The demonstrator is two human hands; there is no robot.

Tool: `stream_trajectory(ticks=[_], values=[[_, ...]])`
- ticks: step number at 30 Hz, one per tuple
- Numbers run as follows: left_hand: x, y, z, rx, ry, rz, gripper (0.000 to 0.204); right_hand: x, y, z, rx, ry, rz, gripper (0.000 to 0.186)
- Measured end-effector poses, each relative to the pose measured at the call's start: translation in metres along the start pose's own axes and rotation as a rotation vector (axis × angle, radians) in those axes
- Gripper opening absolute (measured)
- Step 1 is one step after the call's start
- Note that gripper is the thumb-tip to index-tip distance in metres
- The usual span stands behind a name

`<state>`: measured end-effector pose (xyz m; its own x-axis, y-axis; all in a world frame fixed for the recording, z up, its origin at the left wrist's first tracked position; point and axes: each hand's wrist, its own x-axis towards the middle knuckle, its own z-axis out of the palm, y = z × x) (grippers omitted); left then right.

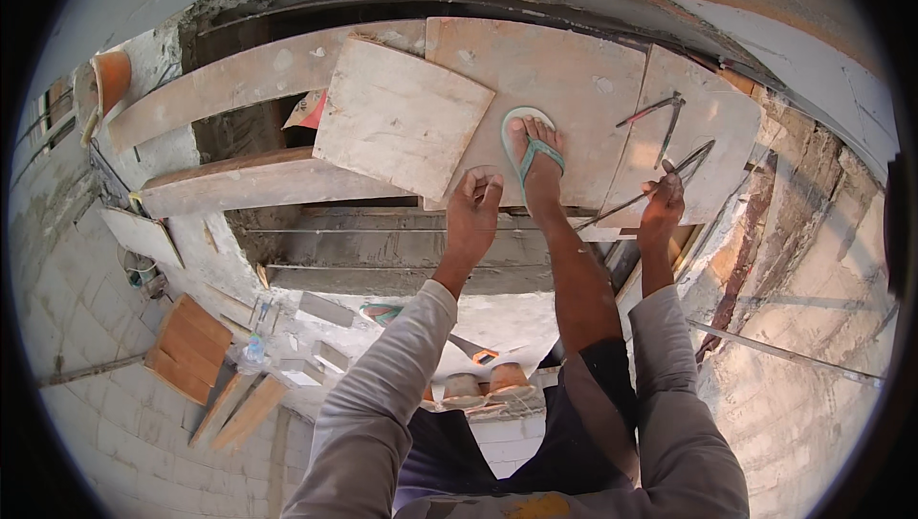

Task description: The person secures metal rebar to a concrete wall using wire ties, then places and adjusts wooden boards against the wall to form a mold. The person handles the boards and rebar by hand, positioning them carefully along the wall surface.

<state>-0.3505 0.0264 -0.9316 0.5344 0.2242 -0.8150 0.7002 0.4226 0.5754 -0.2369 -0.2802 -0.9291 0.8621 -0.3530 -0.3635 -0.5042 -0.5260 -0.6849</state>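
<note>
My right hand (pixel 662 208) is closed around a few thin dark metal wires (pixel 612 213). They slant across a wooden board at the right, and their far ends form a narrow loop beyond my fingers. Just past that hand, pincers (pixel 654 117) with a reddish handle lie spread on the board. My left hand (pixel 473 208) is by the near edge of the boards, beside a loose square plywood piece (pixel 402 117). Its fingers are curled in toward the thumb, and whatever they may hold is hidden.
My foot in a green flip-flop (pixel 529 151) stands on the plank platform (pixel 583 88). Gaps open between the planks at the left. Below lie a handsaw (pixel 475 351), clay pots (pixel 507 380), grey blocks (pixel 325 310) and brown boards (pixel 188 349). A thin string crosses the near gap.
</note>
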Motion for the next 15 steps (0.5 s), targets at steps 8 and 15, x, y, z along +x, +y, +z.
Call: stream_trajectory(ticks=[8, 15], values=[[-0.003, 0.057, 0.135, -0.503, -0.516, -0.214, 0.029, -0.069, -0.110, 0.018, 0.059, -0.354, -0.011, 0.020], [-0.015, 0.060, 0.110, -0.748, -0.416, -0.191, 0.034, -0.063, -0.124, 0.022, 0.144, -0.571, 0.173, 0.023]])
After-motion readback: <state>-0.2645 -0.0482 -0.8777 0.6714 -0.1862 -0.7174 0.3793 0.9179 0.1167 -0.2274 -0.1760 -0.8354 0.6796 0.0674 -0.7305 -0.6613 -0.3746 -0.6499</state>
